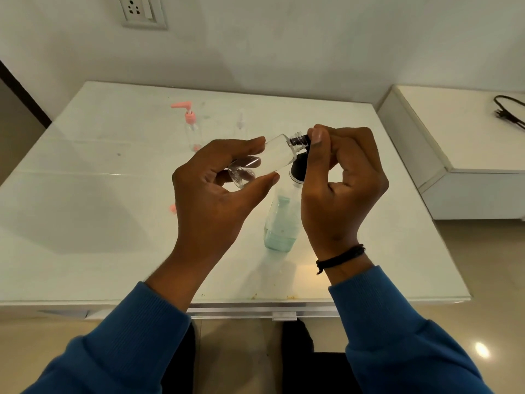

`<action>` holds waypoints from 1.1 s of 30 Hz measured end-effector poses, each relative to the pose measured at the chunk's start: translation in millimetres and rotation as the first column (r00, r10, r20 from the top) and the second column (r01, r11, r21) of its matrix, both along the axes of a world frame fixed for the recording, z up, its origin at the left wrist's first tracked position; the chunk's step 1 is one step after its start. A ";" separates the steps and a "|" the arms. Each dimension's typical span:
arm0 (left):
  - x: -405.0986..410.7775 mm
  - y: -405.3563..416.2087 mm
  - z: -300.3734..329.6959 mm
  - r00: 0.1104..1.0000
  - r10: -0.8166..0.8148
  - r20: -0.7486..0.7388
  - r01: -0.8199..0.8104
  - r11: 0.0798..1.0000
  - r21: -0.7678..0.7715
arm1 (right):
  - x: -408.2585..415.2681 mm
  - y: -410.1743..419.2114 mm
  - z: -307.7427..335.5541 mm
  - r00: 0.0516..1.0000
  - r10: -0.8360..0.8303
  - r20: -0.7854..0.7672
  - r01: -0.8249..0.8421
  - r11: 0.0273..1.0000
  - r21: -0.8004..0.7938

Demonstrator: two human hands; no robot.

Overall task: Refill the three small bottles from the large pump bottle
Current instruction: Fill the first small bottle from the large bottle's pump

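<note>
My left hand [216,200] holds a small clear bottle [272,156] tilted on its side in the air, its uncapped threaded neck pointing right. My right hand [346,189] curls over the black pump head of the large pump bottle [281,223], and the black nozzle sits at the small bottle's mouth. The large bottle stands upright on the white table [85,194], with blue-green liquid in its lower part. At the back stand a small bottle with a pink pump [191,129] and a faint clear small bottle [241,125].
A small pink cap [172,208] lies on the table, half hidden behind my left hand. A lower white cabinet [468,143] with a black cable [508,109] on it stands to the right. A wall socket [142,9] is above the table.
</note>
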State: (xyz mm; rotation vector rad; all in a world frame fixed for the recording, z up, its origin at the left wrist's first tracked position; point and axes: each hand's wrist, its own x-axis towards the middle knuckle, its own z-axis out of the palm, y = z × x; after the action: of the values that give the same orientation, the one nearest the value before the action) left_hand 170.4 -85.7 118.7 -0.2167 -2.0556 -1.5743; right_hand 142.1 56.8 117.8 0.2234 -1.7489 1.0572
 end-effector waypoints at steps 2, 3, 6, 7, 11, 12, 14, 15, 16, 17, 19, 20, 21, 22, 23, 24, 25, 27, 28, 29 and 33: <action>0.2 0.1 -0.5 1.000 0.004 -0.005 -0.004 1.000 -0.008 | 0.5 -0.8 -2.7 1.000 0.001 0.004 -0.001 1.000 -0.010; 0.9 0.4 -1.3 1.000 0.004 -0.001 -0.004 1.000 -0.007 | 1.0 -1.2 -3.2 1.000 0.003 0.009 -0.003 1.000 -0.009; 0.4 -0.1 -1.0 1.000 0.002 0.003 -0.002 1.000 0.009 | 0.2 -1.4 1.7 1.000 0.009 0.013 -0.009 1.000 -0.004; 0.1 -0.4 -0.9 1.000 -0.001 0.003 0.001 1.000 0.014 | 0.0 -1.4 3.3 1.000 0.005 0.013 -0.005 1.000 -0.002; 0.4 -0.4 -0.1 1.000 -0.007 0.002 0.007 1.000 0.012 | 0.5 -2.0 1.7 1.000 -0.005 0.021 0.005 1.000 -0.005; 0.6 -0.2 -0.4 1.000 -0.008 0.002 0.008 1.000 0.009 | 0.9 -2.4 0.2 1.000 -0.004 0.023 0.004 1.000 -0.011; 1.1 -0.1 -1.0 1.000 -0.006 0.009 0.006 1.000 0.014 | 0.7 -2.8 -1.2 1.000 0.004 0.023 -0.003 1.000 -0.020; 1.1 -0.1 -1.0 1.000 -0.007 0.011 0.006 1.000 0.019 | 0.0 -2.4 -0.4 1.000 0.008 0.023 -0.008 1.000 -0.018; 1.1 0.1 -0.8 1.000 -0.011 0.012 0.011 1.000 0.023 | -0.5 -1.7 1.1 1.000 0.010 0.023 -0.010 1.000 -0.012; 1.0 0.3 -0.3 1.000 -0.014 0.009 0.013 1.000 0.025 | -1.1 -0.7 3.3 1.000 0.008 0.022 -0.008 1.000 -0.005; 0.6 0.4 0.6 1.000 -0.014 0.002 0.014 1.000 0.024 | -2.3 1.3 7.1 1.000 -0.001 0.023 0.001 1.000 0.005; 0.8 0.9 0.7 1.000 -0.016 0.003 0.016 1.000 0.024 | -2.3 2.2 7.7 1.000 -0.003 0.025 0.003 1.000 0.006; 1.0 1.1 0.9 1.000 -0.017 0.007 0.017 1.000 0.022 | -1.8 2.5 6.8 1.000 -0.002 0.023 0.002 1.000 0.004; 1.3 1.2 0.8 1.000 -0.016 0.012 0.016 1.000 0.019 | -1.0 2.2 5.1 1.000 0.003 0.021 -0.003 1.000 -0.001; 1.4 1.0 0.2 1.000 -0.014 0.015 0.013 1.000 0.018 | -0.1 1.4 2.8 1.000 0.011 0.019 -0.011 1.000 -0.005; 1.2 0.5 -0.3 1.000 -0.012 0.014 0.012 1.000 0.019 | 0.4 0.4 1.5 1.000 0.020 0.018 -0.020 1.000 -0.009; 0.9 -0.2 -0.9 1.000 -0.011 0.012 0.011 1.000 0.020 | 0.3 -0.7 1.2 1.000 0.025 0.017 -0.025 1.000 -0.011; 0.6 -0.3 -0.9 1.000 -0.007 0.010 0.007 1.000 0.020 | -0.8 -1.3 4.6 1.000 0.024 0.015 -0.024 1.000 -0.005; 0.7 -0.5 -0.6 1.000 -0.008 0.011 0.008 1.000 0.021 | -1.0 -1.1 6.8 1.000 0.017 0.016 -0.017 1.000 0.001; 0.8 -0.4 -0.3 1.000 -0.010 0.010 0.010 1.000 0.023 | -1.1 -0.7 8.4 1.000 0.007 0.017 -0.007 1.000 0.005; 0.0 0.9 0.5 1.000 -0.011 0.004 0.011 1.000 0.010 | 1.0 -1.3 2.8 1.000 0.002 0.025 -0.002 1.000 -0.011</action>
State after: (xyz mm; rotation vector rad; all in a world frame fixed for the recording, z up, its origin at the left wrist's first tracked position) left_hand 170.5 -84.8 119.2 -0.2210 -2.0527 -1.5927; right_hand 143.2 55.6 120.6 0.2064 -1.7651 1.0746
